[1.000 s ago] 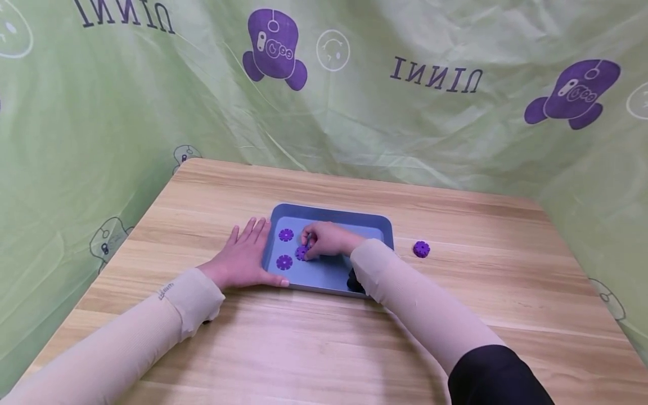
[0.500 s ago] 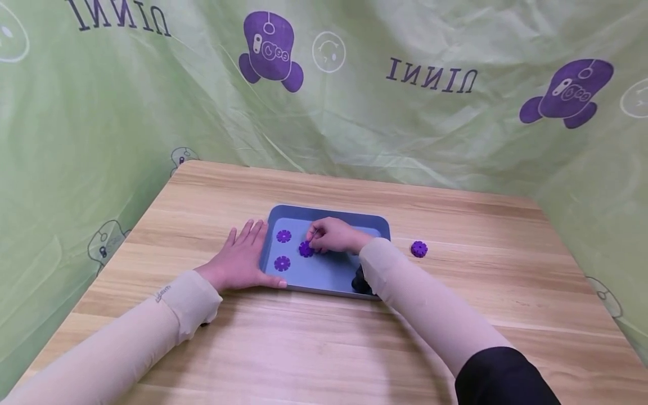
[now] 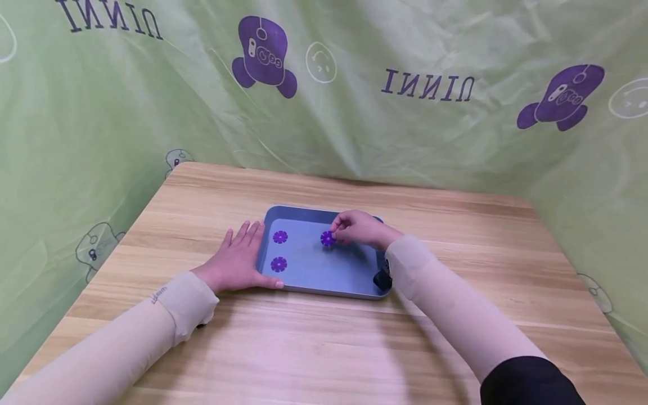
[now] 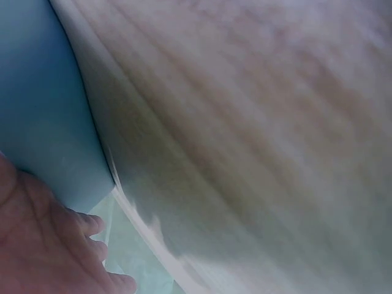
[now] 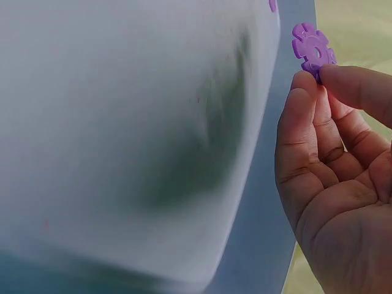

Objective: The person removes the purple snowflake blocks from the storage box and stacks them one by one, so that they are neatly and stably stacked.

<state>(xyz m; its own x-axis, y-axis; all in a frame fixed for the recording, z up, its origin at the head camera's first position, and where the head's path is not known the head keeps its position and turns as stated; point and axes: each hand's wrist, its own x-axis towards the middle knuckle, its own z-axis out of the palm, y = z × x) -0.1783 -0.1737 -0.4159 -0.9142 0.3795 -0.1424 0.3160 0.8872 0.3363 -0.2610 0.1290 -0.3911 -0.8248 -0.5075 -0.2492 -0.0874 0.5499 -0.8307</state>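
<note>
My right hand (image 3: 360, 229) pinches a purple notched plastic disc (image 3: 327, 238) between thumb and fingertips, over the shallow blue-grey tray (image 3: 319, 273). In the right wrist view the held disc (image 5: 313, 46) stands on edge, its lower rim in the pinch. Two like discs lie flat in the tray's left part, a far disc (image 3: 280, 237) and a near disc (image 3: 278, 264). My left hand (image 3: 235, 264) rests spread at the tray's left end, thumb along the front rim. In the left wrist view its palm (image 4: 40, 245) lies beside the tray wall (image 4: 46, 110).
The tray stands on a wood-grain table (image 3: 314, 343). A green printed cloth (image 3: 354, 140) hangs behind the table and at its sides. A small black device (image 3: 383, 278) sits under my right wrist, at the tray's front right corner.
My right hand has moved right across the tray with the pinched disc, away from the two lying discs. The purple disc on the table at right is now hidden behind my right arm.
</note>
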